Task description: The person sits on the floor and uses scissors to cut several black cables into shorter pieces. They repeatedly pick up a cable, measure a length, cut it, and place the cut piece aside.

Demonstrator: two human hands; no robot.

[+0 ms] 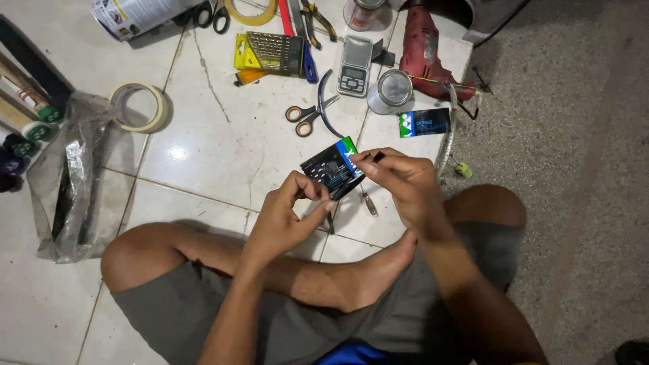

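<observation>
head view: person sits cross-legged on white tile floor (216,145), both hands raised over the lap, mid-frame
left hand (287,220): closed on the near-left corner of the small black packet (332,169), thumb and fingers pinching
right hand (400,181): fingertips pinched shut on the packet's right top edge, at the blue-green strip
packet place: held in the air between both hands, above the tiles, just near of the scissors
step in hand (judged): working the packet's top edge open or drawing something out
how to do it well (judged): left hand keeps the body steady; right pinches close to the edge and pulls slow and even, held low over the lap so small contents don't scatter
packets count: 2; one held, second black packet (424,122) lies flat, far right
scissors count: 2; orange-handled pair (307,115) far of hands, black-handled pair (212,13) at far edge
tape rolls count: 2; masking tape roll (140,106) left, yellow roll (251,11) far
round tins count: 2; tin (392,90), another (362,12) far, partly cut off
single items: red drill (424,51); pocket scale (355,65); drill-bit case (272,53); clear plastic bag (67,176) left
other small tools: too small to tell
</observation>
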